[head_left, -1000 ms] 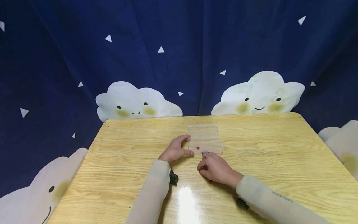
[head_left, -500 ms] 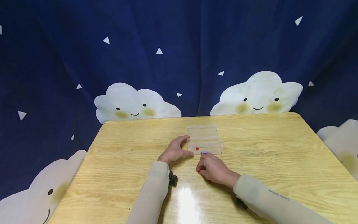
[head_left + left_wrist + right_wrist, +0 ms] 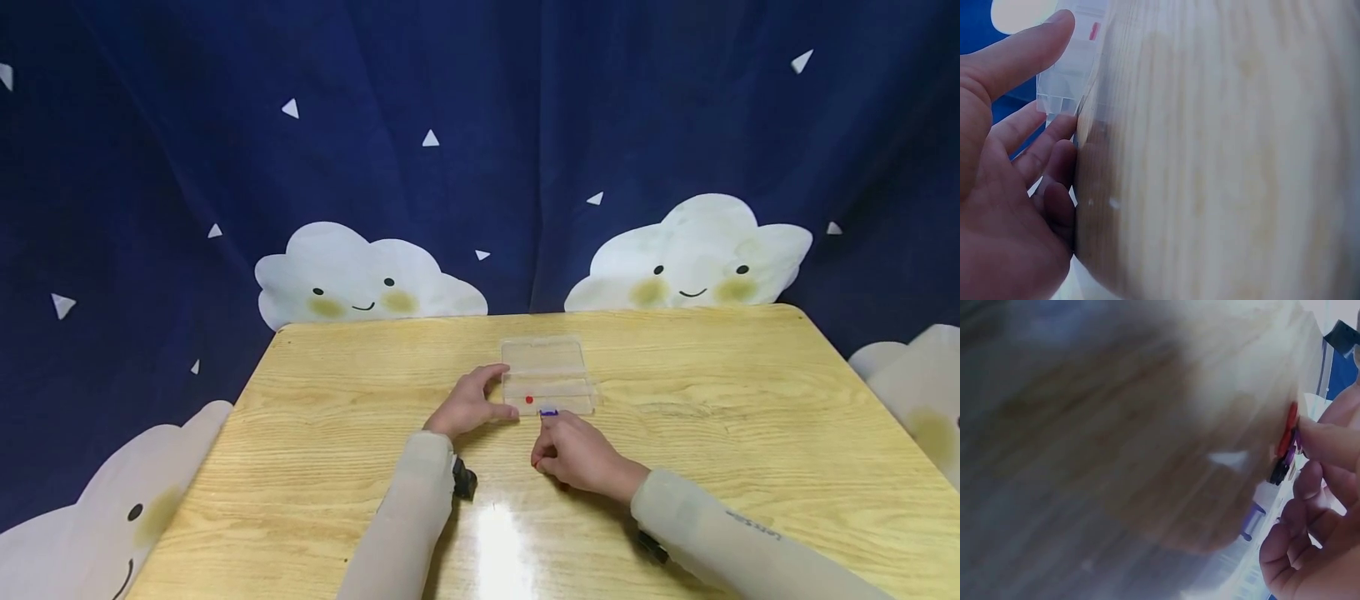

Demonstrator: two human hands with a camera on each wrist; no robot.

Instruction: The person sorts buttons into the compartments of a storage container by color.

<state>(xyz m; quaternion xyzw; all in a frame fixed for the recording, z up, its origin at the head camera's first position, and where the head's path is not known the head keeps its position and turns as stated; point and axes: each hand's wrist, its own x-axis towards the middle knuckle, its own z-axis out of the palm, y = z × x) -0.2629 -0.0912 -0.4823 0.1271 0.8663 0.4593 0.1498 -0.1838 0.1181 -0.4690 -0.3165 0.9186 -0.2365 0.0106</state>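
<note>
A clear plastic box (image 3: 546,360) lies open in the middle of the wooden table (image 3: 750,433), with a small red piece (image 3: 529,400) in its near half. My left hand (image 3: 497,392) holds the box's left end, thumb at the front and fingers at the back. The left wrist view shows that thumb (image 3: 1029,47) against the clear box (image 3: 1072,69), with the red piece (image 3: 1094,30) inside. My right hand (image 3: 548,420) pinches a small purple piece (image 3: 549,412) at the box's front edge. In the right wrist view, small red, purple and black pieces (image 3: 1285,440) sit by my fingertips (image 3: 1329,440).
A dark blue curtain (image 3: 480,125) with white cloud faces hangs close behind the table and around its sides. Black wrist camera mounts (image 3: 465,481) sit under both sleeves. A bright glare patch (image 3: 498,542) lies on the near tabletop.
My right hand has shifted slightly, and the purple piece now shows more plainly at the box's front edge. The left hand and the box have stayed in place.
</note>
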